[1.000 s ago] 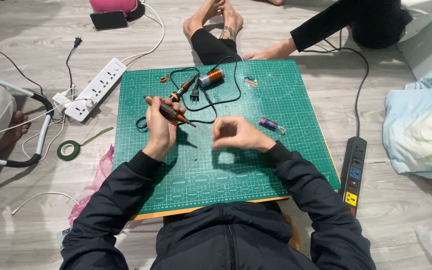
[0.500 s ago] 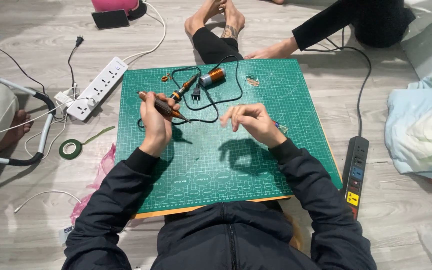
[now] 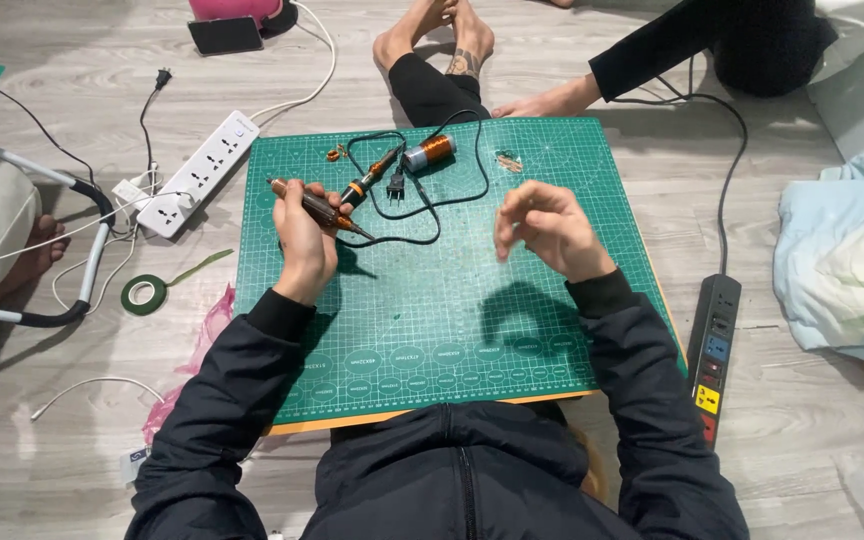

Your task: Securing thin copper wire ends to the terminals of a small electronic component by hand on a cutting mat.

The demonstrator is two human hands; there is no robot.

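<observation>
On the left part of the green cutting mat (image 3: 432, 330), a dark soldering iron (image 3: 320, 209) sits in the left hand (image 3: 302, 245), whose grip is clamped around the middle of its barrel. Its long axis runs slantwise across the mat: the butt end sticks out up and to the left of the fist, and the orange-tinged tip points down and to the right, just past the fingers and close above the mat. A black cord (image 3: 442, 195) loops on the mat just beyond the tip, with a two-pin plug (image 3: 396, 185) inside the loop. Farther up lie a second orange-and-black tool (image 3: 370, 178) and a copper wire coil (image 3: 428, 153). The right hand (image 3: 547, 230) hovers above the mat, well apart from the iron, fingers loosely curled and apart, holding nothing. Off the mat's left edge lie a white power strip (image 3: 199, 172) and a roll of green tape (image 3: 143, 294) on the wooden floor (image 3: 72, 80); a black power strip (image 3: 714, 345) lies to the right.
</observation>
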